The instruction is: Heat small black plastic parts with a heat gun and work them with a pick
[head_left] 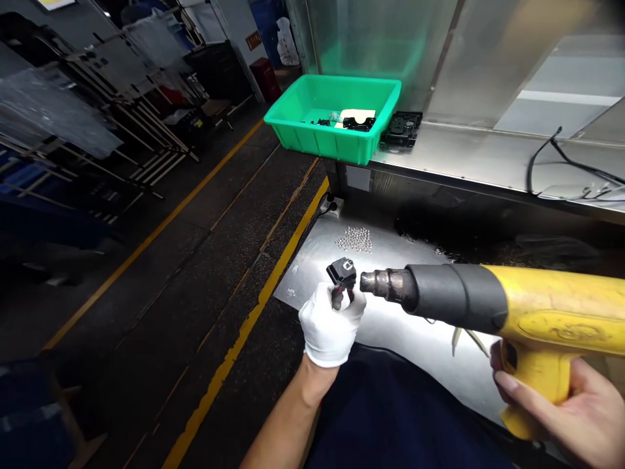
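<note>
Steel surface (312, 277), low, beside a dark factory floor (185, 273) with yellow lines. Green crate (317, 133) on a steel ledge (469, 153) beyond. Left hand (329, 326), white-gloved, closed around a small black part (342, 272), whose top shows above the fingers. Right hand (556, 410) gripping a yellow heat gun (547, 306), nozzle just beside the part. Silver beads (354, 240) lie past the left hand.

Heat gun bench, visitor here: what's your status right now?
Gloved left hand gripping small black part. Bare right hand holding yellow heat gun, nozzle aimed at part. Nothing between them.
</note>
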Demonstrator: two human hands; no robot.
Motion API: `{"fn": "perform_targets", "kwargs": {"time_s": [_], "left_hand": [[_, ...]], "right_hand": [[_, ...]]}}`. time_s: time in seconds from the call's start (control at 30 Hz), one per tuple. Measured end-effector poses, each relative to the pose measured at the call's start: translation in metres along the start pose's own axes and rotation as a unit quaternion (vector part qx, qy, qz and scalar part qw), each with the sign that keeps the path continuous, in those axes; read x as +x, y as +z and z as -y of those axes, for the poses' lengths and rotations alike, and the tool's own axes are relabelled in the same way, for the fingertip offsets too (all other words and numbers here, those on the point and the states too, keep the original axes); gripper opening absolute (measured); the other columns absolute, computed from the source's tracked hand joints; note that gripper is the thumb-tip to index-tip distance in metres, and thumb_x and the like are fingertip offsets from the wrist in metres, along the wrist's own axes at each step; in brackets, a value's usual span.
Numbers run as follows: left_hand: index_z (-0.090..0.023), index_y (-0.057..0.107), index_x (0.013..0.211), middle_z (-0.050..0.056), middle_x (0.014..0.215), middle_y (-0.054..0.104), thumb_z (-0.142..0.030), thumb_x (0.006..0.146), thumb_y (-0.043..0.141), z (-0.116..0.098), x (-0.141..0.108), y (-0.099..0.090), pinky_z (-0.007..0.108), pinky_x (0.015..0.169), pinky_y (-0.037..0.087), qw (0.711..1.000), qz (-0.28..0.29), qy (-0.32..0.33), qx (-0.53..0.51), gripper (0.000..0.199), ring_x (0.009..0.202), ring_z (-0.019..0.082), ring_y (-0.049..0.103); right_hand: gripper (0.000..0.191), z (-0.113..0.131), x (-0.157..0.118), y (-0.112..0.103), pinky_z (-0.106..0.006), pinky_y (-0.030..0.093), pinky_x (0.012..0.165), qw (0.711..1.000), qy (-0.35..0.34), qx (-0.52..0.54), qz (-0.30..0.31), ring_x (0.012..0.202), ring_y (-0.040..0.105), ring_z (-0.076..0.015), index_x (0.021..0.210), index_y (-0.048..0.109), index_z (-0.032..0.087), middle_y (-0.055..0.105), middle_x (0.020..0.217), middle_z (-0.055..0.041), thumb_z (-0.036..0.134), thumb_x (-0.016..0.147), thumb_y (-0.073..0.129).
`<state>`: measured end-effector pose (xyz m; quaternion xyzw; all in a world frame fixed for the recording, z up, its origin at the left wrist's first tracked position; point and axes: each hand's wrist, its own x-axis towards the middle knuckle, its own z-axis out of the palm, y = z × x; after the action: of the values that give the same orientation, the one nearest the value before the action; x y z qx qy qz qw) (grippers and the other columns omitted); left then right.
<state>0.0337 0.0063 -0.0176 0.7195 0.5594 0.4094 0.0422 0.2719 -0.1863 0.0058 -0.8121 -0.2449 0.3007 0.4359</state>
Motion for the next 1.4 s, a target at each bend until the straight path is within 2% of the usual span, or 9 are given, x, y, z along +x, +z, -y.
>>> {"fn": "perform_targets", "kwargs": {"time_s": [0.1, 0.2, 0.4, 0.57, 0.87, 1.1, 1.27, 1.4], "left_hand": [[-0.024, 0.051, 0.071, -0.004, 0.057, 0.059, -0.04, 0.078, 0.079, 0.003, -0.003, 0.0, 0.028, 0.051, 0.048, 1.0, 0.007, -0.018, -0.011, 0.033, 0.047, 0.016, 0.06], [-0.024, 0.056, 0.077, -0.003, 0.061, 0.063, -0.037, 0.077, 0.081, 0.007, -0.008, 0.001, 0.029, 0.057, 0.052, 0.999, 0.022, -0.037, -0.031, 0.028, 0.052, 0.017, 0.065], [-0.024, 0.063, 0.087, -0.002, 0.065, 0.066, -0.031, 0.077, 0.082, 0.007, -0.011, 0.0, 0.03, 0.06, 0.053, 0.998, 0.024, -0.046, -0.046, 0.023, 0.056, 0.019, 0.067], [-0.024, 0.063, 0.087, -0.001, 0.067, 0.069, -0.028, 0.077, 0.079, 0.001, -0.01, 0.0, 0.031, 0.061, 0.055, 0.998, 0.026, -0.046, -0.046, 0.019, 0.057, 0.019, 0.069], [-0.024, 0.062, 0.085, 0.0, 0.07, 0.071, -0.031, 0.079, 0.079, -0.001, -0.01, 0.0, 0.031, 0.06, 0.054, 0.998, 0.033, -0.045, -0.035, 0.02, 0.057, 0.019, 0.069], [-0.023, 0.063, 0.086, -0.001, 0.068, 0.07, -0.031, 0.079, 0.078, -0.003, -0.01, 0.004, 0.03, 0.061, 0.055, 0.998, 0.028, -0.044, -0.027, 0.018, 0.057, 0.019, 0.069], [-0.025, 0.057, 0.077, 0.0, 0.069, 0.07, -0.028, 0.078, 0.078, -0.004, -0.009, 0.005, 0.03, 0.063, 0.055, 0.998, 0.037, -0.049, -0.029, 0.02, 0.059, 0.019, 0.07], [-0.024, 0.058, 0.079, -0.001, 0.067, 0.068, -0.029, 0.078, 0.078, -0.005, -0.008, 0.006, 0.03, 0.061, 0.055, 0.998, 0.034, -0.043, -0.031, 0.02, 0.057, 0.019, 0.07]], "right_hand": [[0.035, 0.01, -0.002, 0.001, -0.023, 0.062, 0.055, 0.999, 0.024, 0.024, 0.009, 0.076, 0.077, -0.0273, 0.087, 0.071, 0.022, 0.081, 0.079, -0.0032, 0.04, 0.064, 0.091], [0.036, 0.016, -0.001, 0.002, -0.025, 0.06, 0.051, 0.999, 0.02, 0.036, 0.014, 0.07, 0.075, -0.0265, 0.084, 0.073, 0.023, 0.08, 0.076, -0.0035, 0.042, 0.061, 0.093], [0.035, 0.015, 0.001, 0.003, -0.023, 0.051, 0.039, 0.998, 0.02, 0.056, 0.024, 0.063, 0.071, -0.0244, 0.082, 0.071, 0.022, 0.074, 0.07, -0.0032, 0.039, 0.061, 0.093], [0.04, 0.013, 0.004, 0.001, -0.025, 0.054, 0.045, 0.997, 0.025, 0.067, 0.038, 0.052, 0.063, -0.0182, 0.084, 0.07, 0.02, 0.07, 0.066, -0.0004, 0.041, 0.06, 0.094], [0.036, 0.02, 0.003, 0.004, -0.025, 0.053, 0.043, 0.995, 0.027, 0.084, 0.053, 0.05, 0.06, -0.0165, 0.084, 0.068, 0.02, 0.068, 0.066, 0.0001, 0.04, 0.066, 0.092], [0.046, 0.007, 0.006, 0.0, -0.027, 0.054, 0.045, 0.992, 0.033, 0.094, 0.073, 0.054, 0.062, -0.0178, 0.102, 0.068, 0.019, 0.072, 0.075, -0.0025, 0.039, 0.069, 0.091], [0.045, 0.0, 0.008, -0.002, -0.024, 0.054, 0.046, 0.992, 0.042, 0.092, 0.074, 0.054, 0.062, -0.0163, 0.099, 0.067, 0.021, 0.072, 0.073, -0.0006, 0.041, 0.067, 0.092], [0.045, 0.0, 0.009, -0.002, -0.025, 0.054, 0.046, 0.993, 0.041, 0.089, 0.07, 0.054, 0.062, -0.0167, 0.098, 0.068, 0.02, 0.072, 0.073, -0.0013, 0.04, 0.067, 0.093]]}}
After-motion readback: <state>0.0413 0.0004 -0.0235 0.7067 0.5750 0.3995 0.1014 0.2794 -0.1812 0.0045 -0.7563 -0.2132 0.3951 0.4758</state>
